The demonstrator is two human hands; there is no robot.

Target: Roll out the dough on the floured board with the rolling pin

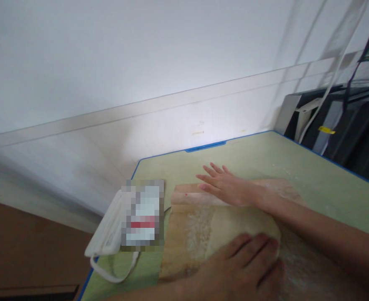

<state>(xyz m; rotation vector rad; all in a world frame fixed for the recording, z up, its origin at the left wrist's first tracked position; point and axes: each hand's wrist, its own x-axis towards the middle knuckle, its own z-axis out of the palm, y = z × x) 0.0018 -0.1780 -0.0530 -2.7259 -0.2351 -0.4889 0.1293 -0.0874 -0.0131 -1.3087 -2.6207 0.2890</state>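
Observation:
A flattened sheet of pale dough (pixel 234 221) lies on a floured wooden board (pixel 178 242). My left hand (pixel 250 267) rests flat on the near part of the dough, fingers stretched out and a little blurred. Along the far edge of the dough lies a light wooden rolling pin (pixel 184 199), its left end showing a small red mark. My right hand (pixel 225 184) lies across the pin, palm down with fingers spread and pointing left. Hand and forearm hide the pin's right part.
Left of the board are a blurred-out rectangular object (pixel 143 213) and a white item with a strap loop (pixel 104 228). The pale green table (pixel 250 154) has a blue edge and meets a white wall. Dark panels (pixel 353 113) and a white cable (pixel 325 94) stand at right.

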